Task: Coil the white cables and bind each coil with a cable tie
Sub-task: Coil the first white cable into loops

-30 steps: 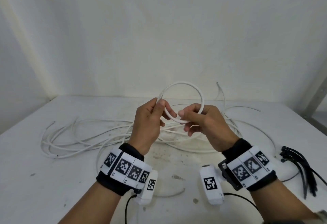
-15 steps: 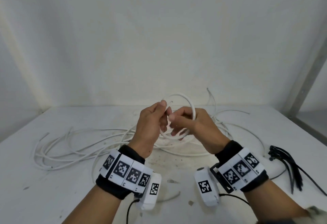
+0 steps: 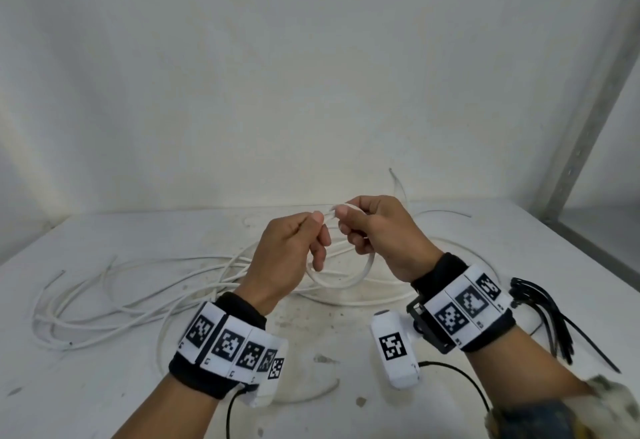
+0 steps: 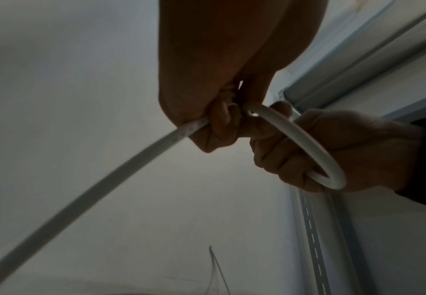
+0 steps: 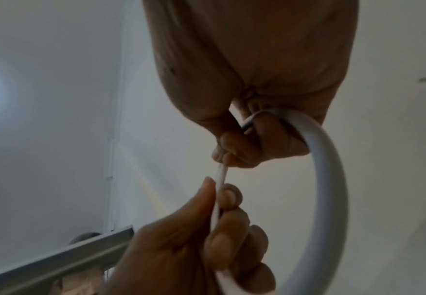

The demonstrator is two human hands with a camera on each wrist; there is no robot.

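Observation:
Both hands are raised above the white table (image 3: 86, 386), holding one white cable (image 3: 341, 282) bent into a small loop. My left hand (image 3: 298, 241) pinches the cable between thumb and fingers near its end. My right hand (image 3: 374, 227) grips the loop's upper part, fingers curled round it. In the left wrist view the cable (image 4: 106, 179) runs down left from my left hand (image 4: 219, 119), and the loop (image 4: 308, 147) passes through the right hand (image 4: 333, 151). The right wrist view shows the loop (image 5: 333, 169) curving from my right hand (image 5: 257, 135) to my left hand (image 5: 207, 229).
Several loose white cables (image 3: 114, 296) sprawl across the table behind and left of my hands. A bundle of black cable ties (image 3: 550, 317) lies at the right. A grey metal post (image 3: 595, 92) stands at the back right beside the wall.
The loop, which stood upright above my hands, has tipped down and now hangs below them. My hands have drawn close together, and the head view has shifted so that they sit lower in it.

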